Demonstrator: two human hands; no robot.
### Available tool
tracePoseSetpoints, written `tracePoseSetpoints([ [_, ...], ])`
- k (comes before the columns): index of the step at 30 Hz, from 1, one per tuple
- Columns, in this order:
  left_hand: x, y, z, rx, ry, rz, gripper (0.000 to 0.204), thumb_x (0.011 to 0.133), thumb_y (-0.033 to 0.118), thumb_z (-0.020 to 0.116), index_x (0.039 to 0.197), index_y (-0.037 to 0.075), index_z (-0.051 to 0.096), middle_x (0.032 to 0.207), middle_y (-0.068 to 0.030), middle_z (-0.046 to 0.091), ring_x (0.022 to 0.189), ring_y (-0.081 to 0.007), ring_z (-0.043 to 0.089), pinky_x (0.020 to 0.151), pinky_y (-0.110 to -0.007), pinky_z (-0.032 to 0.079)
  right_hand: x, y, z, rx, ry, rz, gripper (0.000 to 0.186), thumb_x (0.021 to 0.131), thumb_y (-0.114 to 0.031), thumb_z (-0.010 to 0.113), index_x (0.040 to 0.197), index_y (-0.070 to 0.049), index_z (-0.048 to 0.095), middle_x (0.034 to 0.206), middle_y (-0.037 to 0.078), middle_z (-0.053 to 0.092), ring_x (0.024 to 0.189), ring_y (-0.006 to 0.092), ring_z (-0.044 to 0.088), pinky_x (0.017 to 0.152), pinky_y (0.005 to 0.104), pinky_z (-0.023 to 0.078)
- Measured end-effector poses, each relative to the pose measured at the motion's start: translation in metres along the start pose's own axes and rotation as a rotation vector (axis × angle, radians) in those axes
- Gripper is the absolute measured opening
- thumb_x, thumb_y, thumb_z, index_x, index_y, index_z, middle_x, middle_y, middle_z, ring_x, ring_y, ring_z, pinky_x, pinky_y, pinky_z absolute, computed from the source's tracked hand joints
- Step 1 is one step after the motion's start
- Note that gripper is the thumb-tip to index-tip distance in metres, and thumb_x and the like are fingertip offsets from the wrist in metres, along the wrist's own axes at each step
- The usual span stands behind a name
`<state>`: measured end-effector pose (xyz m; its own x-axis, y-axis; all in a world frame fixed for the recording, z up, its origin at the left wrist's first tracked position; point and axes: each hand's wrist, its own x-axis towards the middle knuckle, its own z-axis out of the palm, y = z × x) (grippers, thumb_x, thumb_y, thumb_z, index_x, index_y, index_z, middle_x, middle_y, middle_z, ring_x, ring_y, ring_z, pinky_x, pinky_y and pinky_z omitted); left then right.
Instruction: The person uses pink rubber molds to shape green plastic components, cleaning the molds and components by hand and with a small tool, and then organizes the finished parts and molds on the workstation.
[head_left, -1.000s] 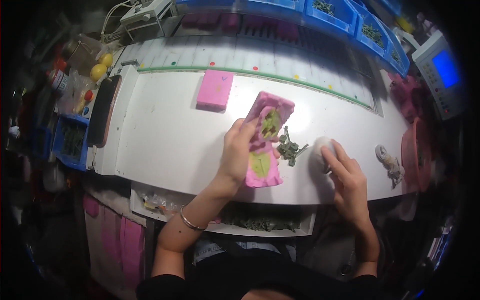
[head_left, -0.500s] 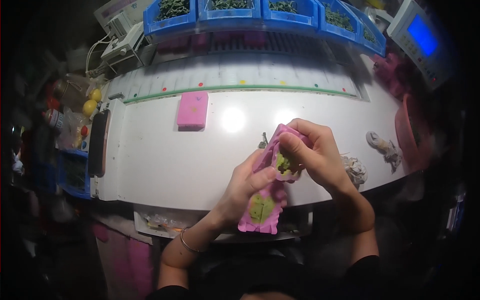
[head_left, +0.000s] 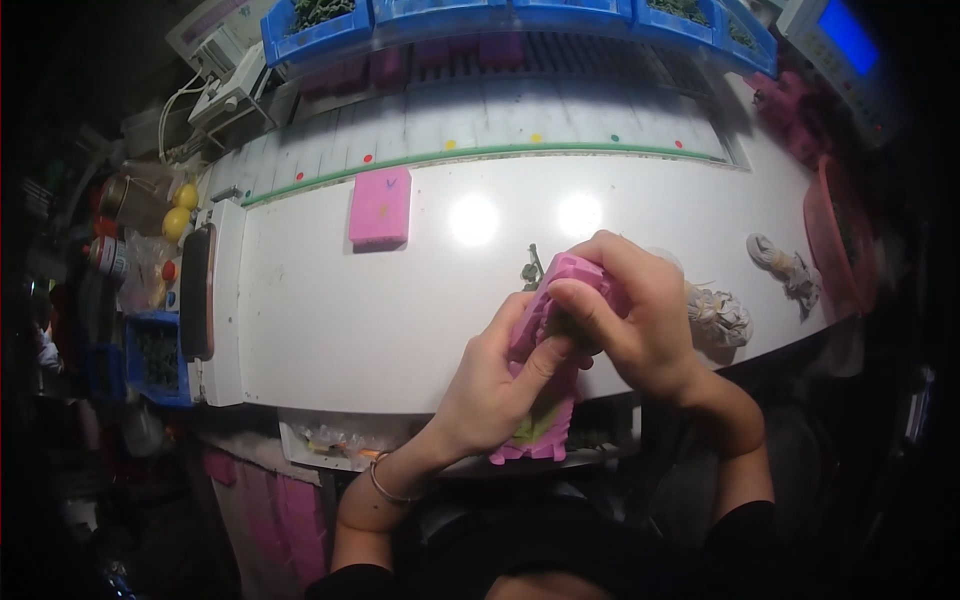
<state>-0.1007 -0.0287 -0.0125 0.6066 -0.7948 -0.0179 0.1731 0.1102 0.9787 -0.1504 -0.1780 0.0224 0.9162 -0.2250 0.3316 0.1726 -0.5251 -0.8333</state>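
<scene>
White table (head_left: 310, 310); fingers (head_left: 622, 258) curled round pink mould (head_left: 574, 266)

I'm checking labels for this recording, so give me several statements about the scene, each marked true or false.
1. The left hand and right hand both grip a pink piece with ridged edges. True.
2. The plain pink rectangular block lies to the right of both hands. False: the block lies to their left, farther back.
3. A thin metal bangle circles the left forearm. True.
4. The blue plastic bins at the back are all empty. False: at least two of the bins show green leafy pieces.
5. A small green leafy sprig lies on the white tabletop just beyond the hands. True.
</scene>
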Motion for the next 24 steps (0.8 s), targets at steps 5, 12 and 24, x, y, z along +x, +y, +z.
tracePoseSetpoints([
  [5, -0.006, 0.005, -0.007, 0.194, 0.017, -0.024, 0.034, 0.091, 0.028, 0.052, 0.105, -0.003, 0.049, 0.083, -0.0106, 0.064, 0.078, -0.0151, 0.062, 0.07, -0.028, 0.048, -0.002, 0.003, 0.002, 0.041, -0.036, -0.145, 0.022, 0.074, -0.015, 0.071, 0.085, 0.0, 0.059, 0.071, 0.008, 0.058, 0.059, 0.0156, 0.057, 0.053, 0.0259, 0.044],
  [12, -0.012, 0.014, -0.013, 0.115, -0.065, -0.143, 0.026, 0.092, 0.023, 0.051, 0.1, -0.002, 0.052, 0.079, -0.0126, 0.063, 0.075, -0.0172, 0.062, 0.067, -0.029, 0.047, -0.005, -0.006, -0.004, 0.482, -0.188, 0.316, 0.019, 0.082, -0.015, 0.065, 0.083, 0.002, 0.057, 0.066, 0.004, 0.059, 0.055, 0.0053, 0.053, 0.047, 0.0187, 0.042],
  [24, -0.012, 0.009, -0.017, -0.117, 0.045, -0.052, 0.028, 0.095, 0.021, 0.044, 0.107, -0.004, 0.048, 0.093, -0.0071, 0.059, 0.089, -0.0105, 0.056, 0.078, -0.024, 0.045, -0.018, 0.006, 0.01, 0.318, -0.157, 0.153, 0.031, 0.079, -0.009, 0.066, 0.105, 0.003, 0.053, 0.091, 0.007, 0.061, 0.082, 0.0119, 0.058, 0.074, 0.0248, 0.047],
])
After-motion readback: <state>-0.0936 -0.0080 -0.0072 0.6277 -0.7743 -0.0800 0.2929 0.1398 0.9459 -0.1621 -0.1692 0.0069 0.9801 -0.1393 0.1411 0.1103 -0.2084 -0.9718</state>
